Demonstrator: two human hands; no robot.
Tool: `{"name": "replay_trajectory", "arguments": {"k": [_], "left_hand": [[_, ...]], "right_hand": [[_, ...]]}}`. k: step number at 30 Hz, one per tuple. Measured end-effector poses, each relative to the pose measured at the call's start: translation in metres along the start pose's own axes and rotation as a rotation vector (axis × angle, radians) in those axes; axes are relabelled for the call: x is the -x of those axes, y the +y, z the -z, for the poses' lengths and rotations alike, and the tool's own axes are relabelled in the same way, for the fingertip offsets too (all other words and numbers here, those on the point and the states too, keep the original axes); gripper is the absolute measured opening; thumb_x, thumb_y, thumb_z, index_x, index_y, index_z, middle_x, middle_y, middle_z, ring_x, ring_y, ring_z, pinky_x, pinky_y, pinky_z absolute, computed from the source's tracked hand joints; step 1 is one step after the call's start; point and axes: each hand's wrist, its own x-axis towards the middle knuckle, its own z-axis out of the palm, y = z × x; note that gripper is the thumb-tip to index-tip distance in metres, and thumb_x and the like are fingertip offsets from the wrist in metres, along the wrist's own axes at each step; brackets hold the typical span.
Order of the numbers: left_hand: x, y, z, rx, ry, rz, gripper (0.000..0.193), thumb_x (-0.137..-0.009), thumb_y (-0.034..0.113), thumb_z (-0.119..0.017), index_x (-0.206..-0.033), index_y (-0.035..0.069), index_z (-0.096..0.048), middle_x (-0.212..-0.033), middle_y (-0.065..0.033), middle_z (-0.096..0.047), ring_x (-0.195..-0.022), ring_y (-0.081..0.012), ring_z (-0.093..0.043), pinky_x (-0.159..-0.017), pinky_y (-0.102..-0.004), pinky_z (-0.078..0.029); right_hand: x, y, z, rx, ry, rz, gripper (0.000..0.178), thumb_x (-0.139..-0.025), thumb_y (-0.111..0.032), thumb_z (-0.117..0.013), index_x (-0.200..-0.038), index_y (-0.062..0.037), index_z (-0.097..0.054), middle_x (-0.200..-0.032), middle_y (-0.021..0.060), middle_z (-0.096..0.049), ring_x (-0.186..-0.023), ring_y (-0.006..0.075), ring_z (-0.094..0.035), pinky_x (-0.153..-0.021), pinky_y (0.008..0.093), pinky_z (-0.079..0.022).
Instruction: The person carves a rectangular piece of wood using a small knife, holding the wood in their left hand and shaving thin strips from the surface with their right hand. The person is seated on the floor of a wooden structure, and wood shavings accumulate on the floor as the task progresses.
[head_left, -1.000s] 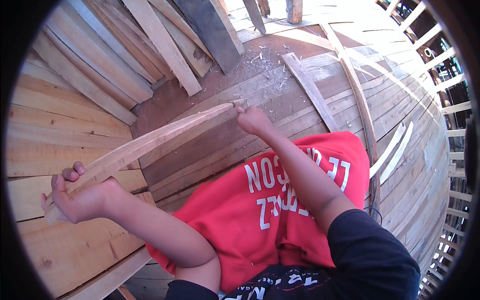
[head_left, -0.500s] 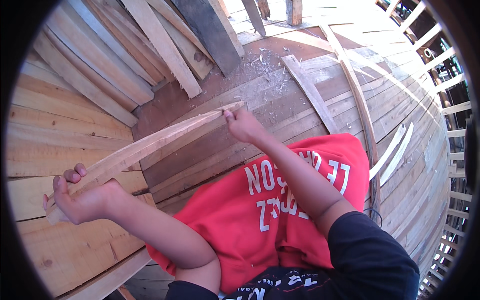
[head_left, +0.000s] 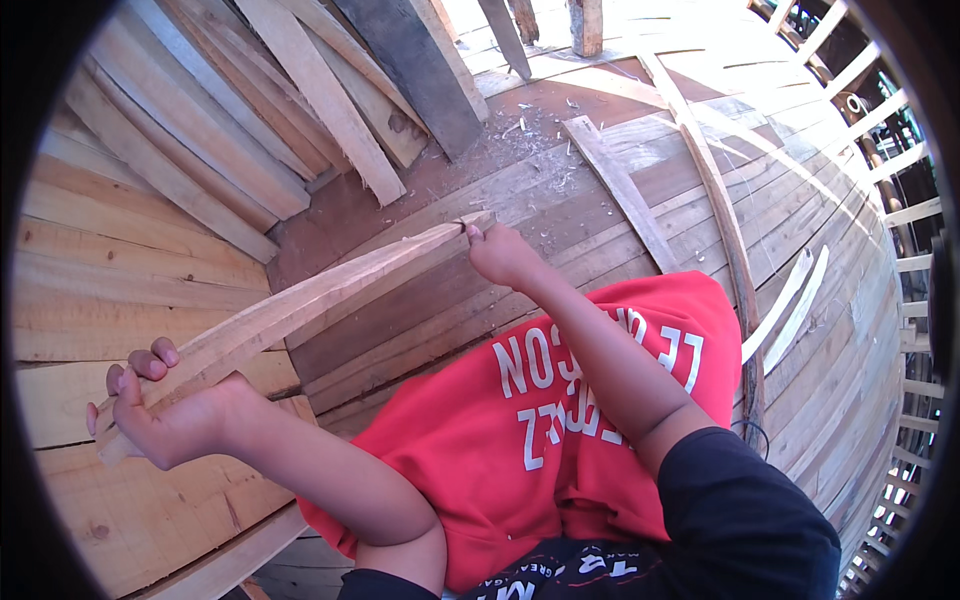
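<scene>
A long, pale wooden strip (head_left: pixel 270 322), seemingly part-shaped, is being gripped by the left hand (head_left: pixel 188 424); the right hand (head_left: pixel 508 258) is curled, grasp unclear.

A long, narrow wooden strip (head_left: pixel 305 303) is slanting from lower left to upper middle, its line appearing to bow slightly. It is showing bare, pale tan wood with a lengthwise edge dividing two faces, and it is tapering toward its far end. The near end is lying in the left hand (head_left: pixel 178 412); the right hand (head_left: pixel 503 257) is touching it near the far tip, beside a small dark mark.
</scene>
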Motion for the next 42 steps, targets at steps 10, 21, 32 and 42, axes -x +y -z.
{"name": "replay_trajectory", "arguments": {"k": [10, 21, 32, 42], "left_hand": [[0.000, -0.001, 0.000, -0.001, 0.011, 0.018, 0.048, -0.069, 0.000, -0.056, -0.111, 0.010, -0.037, -0.075, -0.0071, -0.044, -0.058, -0.0162, -0.040, -0.051, -0.0304, -0.037], [-0.002, -0.001, 0.001, -0.019, 0.050, 0.019, 0.046, -0.069, -0.002, -0.055, -0.110, 0.011, -0.039, -0.076, -0.0070, -0.044, -0.058, -0.0165, -0.040, -0.051, -0.0303, -0.036], [0.000, -0.003, -0.004, -0.040, 0.052, 0.025, 0.047, -0.072, -0.001, -0.054, -0.114, 0.009, -0.037, -0.076, -0.0073, -0.044, -0.059, -0.0162, -0.041, -0.052, -0.0306, -0.036], [0.003, -0.001, -0.007, -0.045, 0.060, 0.018, 0.049, -0.070, 0.000, -0.054, -0.116, 0.009, -0.037, -0.077, -0.0075, -0.046, -0.059, -0.0161, -0.041, -0.052, -0.0304, -0.036]], "right_hand": [[0.038, -0.025, -0.011, -0.231, 0.060, 0.257, 0.061, -0.101, -0.041, -0.037, -0.089, 0.0136, -0.062, -0.088, 0.0330, -0.065, -0.087, 0.0462, -0.066, -0.082, 0.0498, -0.050], [0.048, -0.034, 0.007, -0.209, -0.106, 0.196, 0.059, -0.099, -0.041, -0.042, -0.092, 0.0129, -0.064, -0.097, 0.0361, -0.063, -0.099, 0.0486, -0.061, -0.090, 0.0499, -0.048], [0.020, -0.005, 0.002, -0.160, 0.051, 0.020, 0.061, -0.099, -0.043, -0.040, -0.101, 0.0146, -0.061, -0.104, 0.0359, -0.062, -0.104, 0.0484, -0.060, -0.093, 0.0502, -0.047], [0.008, 0.011, 0.006, -0.191, -0.039, 0.090, 0.060, -0.099, -0.043, -0.042, -0.094, 0.0136, -0.063, -0.095, 0.0351, -0.064, -0.100, 0.0488, -0.061, -0.090, 0.0498, -0.047]]}}
